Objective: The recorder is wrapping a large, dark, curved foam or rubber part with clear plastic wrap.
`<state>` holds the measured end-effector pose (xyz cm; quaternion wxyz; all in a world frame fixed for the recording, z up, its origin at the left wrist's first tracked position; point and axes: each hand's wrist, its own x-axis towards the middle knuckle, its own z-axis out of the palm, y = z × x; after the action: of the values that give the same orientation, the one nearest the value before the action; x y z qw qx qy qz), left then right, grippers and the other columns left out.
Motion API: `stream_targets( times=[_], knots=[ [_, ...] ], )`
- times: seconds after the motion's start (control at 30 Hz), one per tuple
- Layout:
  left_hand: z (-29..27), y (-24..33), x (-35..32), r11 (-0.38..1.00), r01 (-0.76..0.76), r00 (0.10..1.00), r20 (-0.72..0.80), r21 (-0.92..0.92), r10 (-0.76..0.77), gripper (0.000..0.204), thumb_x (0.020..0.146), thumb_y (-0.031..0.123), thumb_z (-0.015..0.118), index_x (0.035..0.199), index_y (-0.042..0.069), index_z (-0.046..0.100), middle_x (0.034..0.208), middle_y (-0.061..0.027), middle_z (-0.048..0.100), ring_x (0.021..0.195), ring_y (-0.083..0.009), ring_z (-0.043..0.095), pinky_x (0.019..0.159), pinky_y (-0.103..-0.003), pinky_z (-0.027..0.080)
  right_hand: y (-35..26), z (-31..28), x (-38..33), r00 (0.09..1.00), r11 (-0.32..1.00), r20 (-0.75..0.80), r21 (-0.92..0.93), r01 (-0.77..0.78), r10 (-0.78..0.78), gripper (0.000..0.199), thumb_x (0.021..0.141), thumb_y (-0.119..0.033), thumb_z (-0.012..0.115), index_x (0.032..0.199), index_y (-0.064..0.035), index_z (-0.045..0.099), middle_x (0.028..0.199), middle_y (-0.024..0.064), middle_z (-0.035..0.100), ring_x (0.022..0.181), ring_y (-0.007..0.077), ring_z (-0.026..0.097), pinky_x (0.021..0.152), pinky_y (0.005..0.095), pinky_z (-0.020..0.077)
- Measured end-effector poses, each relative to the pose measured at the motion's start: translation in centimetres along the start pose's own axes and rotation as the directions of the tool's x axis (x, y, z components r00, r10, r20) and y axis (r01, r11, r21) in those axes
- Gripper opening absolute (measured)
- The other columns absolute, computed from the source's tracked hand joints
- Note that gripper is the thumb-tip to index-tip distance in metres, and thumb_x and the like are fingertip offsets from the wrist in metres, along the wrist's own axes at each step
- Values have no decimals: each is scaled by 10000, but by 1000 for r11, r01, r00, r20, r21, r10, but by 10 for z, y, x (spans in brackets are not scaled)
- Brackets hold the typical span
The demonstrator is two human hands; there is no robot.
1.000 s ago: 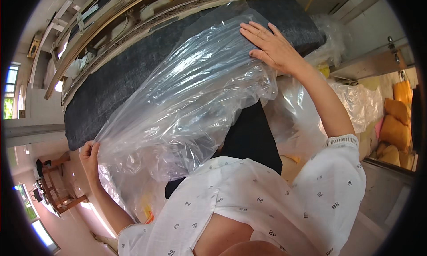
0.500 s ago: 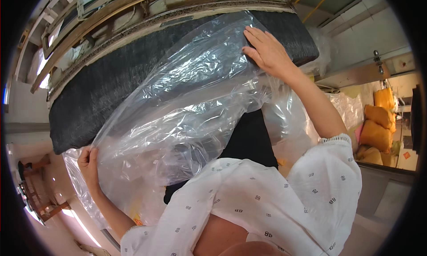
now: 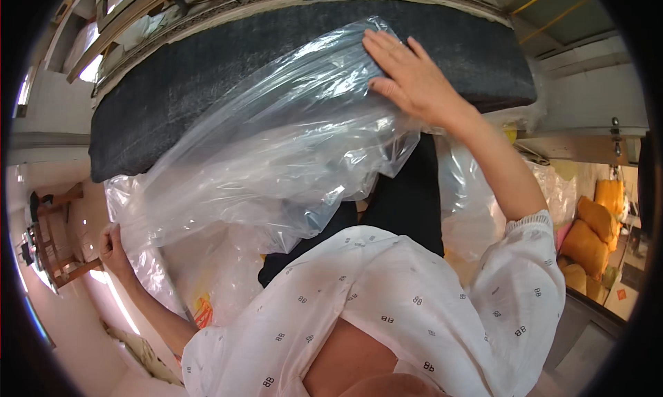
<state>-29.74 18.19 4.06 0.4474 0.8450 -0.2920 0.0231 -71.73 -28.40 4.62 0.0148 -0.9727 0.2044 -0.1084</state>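
Note:
A long dark grey cushion [image 3: 207,79] lies across the upper part of the view, with a large clear plastic bag [image 3: 276,155] draped over its front. My right hand [image 3: 414,79] rests flat on the plastic, pressing it against the cushion near its right end. My left hand [image 3: 114,248] is low at the left, fingers closed on the bag's lower edge. The bag hangs loose and crumpled between the two hands. My white patterned top fills the lower middle.
Wooden frames [image 3: 138,3] run above the cushion. More clear plastic [image 3: 552,190] and orange-yellow sacks [image 3: 590,238] lie at the right. A wooden piece of furniture [image 3: 52,245] stands at the far left. Crumpled plastic with orange print [image 3: 204,307] lies beside my left arm.
My left hand has pulled the bag's edge down and to the left. The right hand has stayed pressed on the plastic atop the cushion, and the view has shifted slightly.

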Motion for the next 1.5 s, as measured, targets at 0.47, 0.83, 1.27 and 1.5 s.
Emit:
stream_targets(
  times=[0.47, 0.83, 1.27, 1.5],
  knots=[
    [-9, 5, -81, 992, 66, 998, -7, 105, -65, 42, 792, -6, 601, 770, 15, 573, 751, 31, 473, 668, -55, 413, 604, -177, 332, 31, 16, 52, 928, 986, -358, 160, -42, 98, 176, 783, -240, 615, 827, -71, 599, 747, 41, 587, 744, 239, 573, 670, 388, 436],
    [52, 1, -47, 852, 284, 869, -256, -441, -422, 111, 857, 133, 550, 906, 35, 567, 760, -5, 519, 729, -99, 492, 654, -237, 404, 91, 18, 84, 842, 280, -529, 797, 535, -105, 97, 869, -166, 530, 854, -70, 530, 721, -32, 502, 671, 51, 446, 605, 208, 379],
    [228, 57, 191, 967, -204, 971, -162, -155, 178, 274, 859, 263, 559, 906, 15, 666, 820, -37, 647, 787, -96, 555, 737, -226, 416, 166, 43, 57, 406, 668, -545, 689, -283, 734, 183, 766, -225, 617, 835, -56, 620, 798, 86, 606, 762, 219, 579, 713, 327, 449],
    [252, 85, 217, 987, -137, 987, -98, -84, 129, 380, 809, 387, 609, 947, 39, 674, 858, -53, 647, 811, -115, 561, 769, -227, 410, 189, 44, 61, 425, 673, -523, 600, -432, 739, 212, 730, -264, 640, 766, -56, 655, 773, 76, 606, 756, 222, 573, 726, 331, 443]
  ],
)
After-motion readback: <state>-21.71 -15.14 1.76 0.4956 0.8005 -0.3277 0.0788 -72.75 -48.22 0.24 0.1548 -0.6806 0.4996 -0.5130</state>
